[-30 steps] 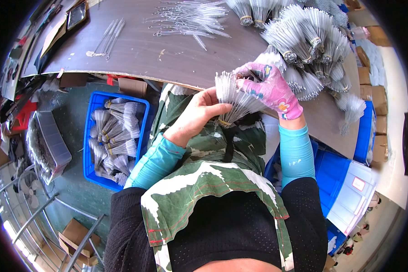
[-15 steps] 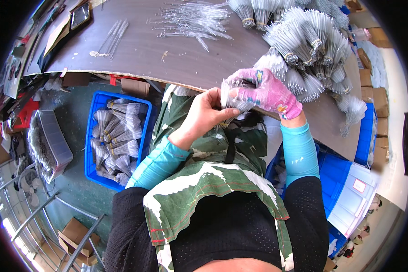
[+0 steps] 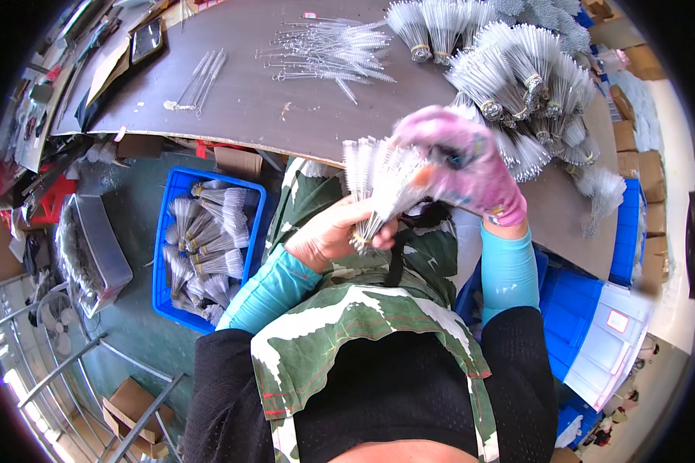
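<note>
Brush bundle gripped by both hands, near table edge

Brown table: loose brushes, bundled brushes.

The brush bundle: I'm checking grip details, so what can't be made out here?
- Right hand, head view: motion-blurred, finger positions unclear.
- Bundle of brushes: its base is hidden inside the left hand.
- Blue crate: its bundles are too small to count.
</note>
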`<move>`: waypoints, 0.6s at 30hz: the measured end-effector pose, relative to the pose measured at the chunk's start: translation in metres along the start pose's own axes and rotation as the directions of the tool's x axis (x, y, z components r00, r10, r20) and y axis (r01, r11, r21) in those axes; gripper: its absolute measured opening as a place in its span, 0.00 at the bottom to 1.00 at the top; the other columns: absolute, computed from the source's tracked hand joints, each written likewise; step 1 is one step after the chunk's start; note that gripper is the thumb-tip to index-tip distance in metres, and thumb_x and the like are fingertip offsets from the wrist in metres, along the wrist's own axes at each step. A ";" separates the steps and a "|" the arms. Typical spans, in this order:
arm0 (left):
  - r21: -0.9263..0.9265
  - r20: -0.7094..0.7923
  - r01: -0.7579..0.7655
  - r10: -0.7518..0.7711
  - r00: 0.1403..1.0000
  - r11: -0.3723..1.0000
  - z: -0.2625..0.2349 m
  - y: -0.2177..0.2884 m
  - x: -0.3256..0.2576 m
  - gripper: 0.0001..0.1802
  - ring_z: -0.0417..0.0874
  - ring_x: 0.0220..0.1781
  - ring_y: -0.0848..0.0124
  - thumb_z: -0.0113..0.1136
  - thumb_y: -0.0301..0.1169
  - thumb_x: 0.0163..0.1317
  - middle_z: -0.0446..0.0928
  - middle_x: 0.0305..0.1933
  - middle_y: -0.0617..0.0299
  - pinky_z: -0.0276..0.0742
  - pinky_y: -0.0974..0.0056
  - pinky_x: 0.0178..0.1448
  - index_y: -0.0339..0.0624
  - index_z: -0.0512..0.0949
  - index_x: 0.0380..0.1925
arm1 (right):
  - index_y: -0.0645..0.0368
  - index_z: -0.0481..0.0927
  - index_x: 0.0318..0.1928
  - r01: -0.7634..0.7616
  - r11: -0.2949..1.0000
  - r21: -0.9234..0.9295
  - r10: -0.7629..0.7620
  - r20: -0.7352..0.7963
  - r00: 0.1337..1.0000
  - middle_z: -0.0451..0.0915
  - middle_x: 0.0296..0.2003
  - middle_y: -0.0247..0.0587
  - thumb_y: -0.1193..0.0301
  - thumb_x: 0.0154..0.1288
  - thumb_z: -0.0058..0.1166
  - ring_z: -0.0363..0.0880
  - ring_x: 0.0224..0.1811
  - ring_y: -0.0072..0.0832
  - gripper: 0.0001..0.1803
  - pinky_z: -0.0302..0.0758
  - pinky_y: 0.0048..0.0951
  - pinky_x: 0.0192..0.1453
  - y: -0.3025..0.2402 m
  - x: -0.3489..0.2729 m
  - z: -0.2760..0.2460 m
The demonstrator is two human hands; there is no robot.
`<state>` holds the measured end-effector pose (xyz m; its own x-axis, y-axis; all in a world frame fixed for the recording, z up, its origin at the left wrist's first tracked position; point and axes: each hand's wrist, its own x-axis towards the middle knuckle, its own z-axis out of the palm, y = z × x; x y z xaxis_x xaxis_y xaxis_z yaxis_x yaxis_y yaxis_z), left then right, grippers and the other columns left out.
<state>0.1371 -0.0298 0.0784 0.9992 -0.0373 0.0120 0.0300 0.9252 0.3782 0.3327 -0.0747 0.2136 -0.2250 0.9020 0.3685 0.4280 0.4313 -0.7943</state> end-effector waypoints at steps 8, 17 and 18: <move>0.636 -0.398 -0.385 0.712 0.579 0.669 0.029 0.014 0.033 0.13 0.75 0.37 0.80 0.61 0.27 0.57 0.75 0.37 0.67 0.72 0.73 0.40 0.38 0.74 0.42 | 0.61 0.75 0.47 -0.241 0.886 0.396 0.445 -0.582 0.681 0.77 0.36 0.30 0.61 0.55 0.63 0.74 0.37 0.16 0.23 0.72 0.18 0.36 0.016 -0.050 0.055; 0.394 -0.478 -0.531 0.661 0.578 0.750 0.034 0.000 0.040 0.20 0.75 0.44 0.76 0.60 0.22 0.56 0.75 0.44 0.64 0.71 0.70 0.48 0.39 0.70 0.49 | 0.63 0.75 0.37 -0.368 0.825 0.430 0.565 -0.654 0.504 0.78 0.29 0.29 0.72 0.58 0.60 0.74 0.28 0.14 0.10 0.71 0.19 0.32 0.017 -0.039 0.078; 0.377 -0.463 -0.545 0.662 0.589 0.749 0.034 -0.002 0.040 0.22 0.75 0.47 0.74 0.60 0.20 0.55 0.74 0.47 0.63 0.70 0.69 0.51 0.39 0.69 0.51 | 0.63 0.75 0.37 -0.368 0.817 0.443 0.575 -0.670 0.469 0.78 0.28 0.29 0.73 0.58 0.59 0.74 0.28 0.14 0.09 0.72 0.19 0.32 0.016 -0.038 0.078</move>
<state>0.1761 -0.0456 0.1092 0.6203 0.7654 -0.1714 -0.5318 0.5710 0.6255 0.2796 -0.1041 0.1492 0.7276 0.6849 0.0397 0.0444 0.0107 -0.9990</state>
